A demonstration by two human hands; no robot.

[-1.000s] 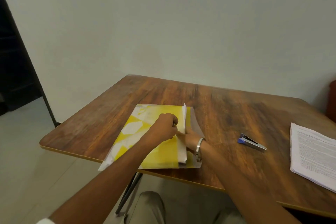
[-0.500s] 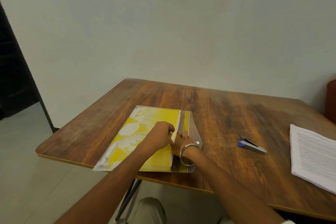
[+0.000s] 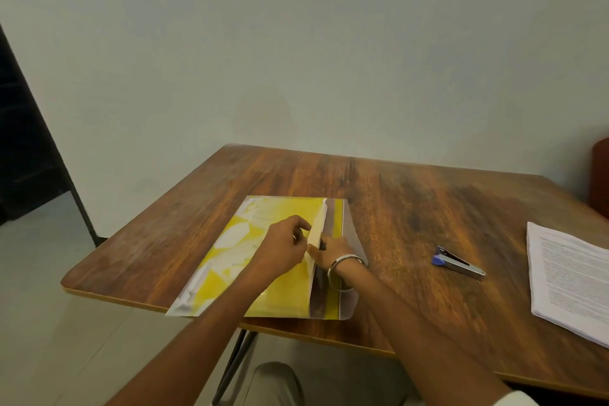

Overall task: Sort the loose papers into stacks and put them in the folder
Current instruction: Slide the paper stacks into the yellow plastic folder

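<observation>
A yellow plastic folder [image 3: 280, 293] lies flat near the table's front left edge, with its opening and clear flap on the right side. My left hand [image 3: 283, 249] pinches the raised white lip at that opening. My right hand [image 3: 331, 252], with a metal bangle on the wrist, reaches into the gap under the lip. Its thumb lies against the white edge and its fingers are hidden inside. A thick stack of printed papers [image 3: 570, 277] lies at the table's right edge, away from both hands.
A small blue and silver stapler [image 3: 458, 264] lies on the wooden table [image 3: 412, 201] between the folder and the paper stack. A wall stands close behind the table. A red-brown object [image 3: 599, 178] shows at the far right. The folder's front corner overhangs the table edge.
The raised white lip has dropped lower towards the folder. My right hand has pushed further into the opening, and my left hand has stayed at the lip.
</observation>
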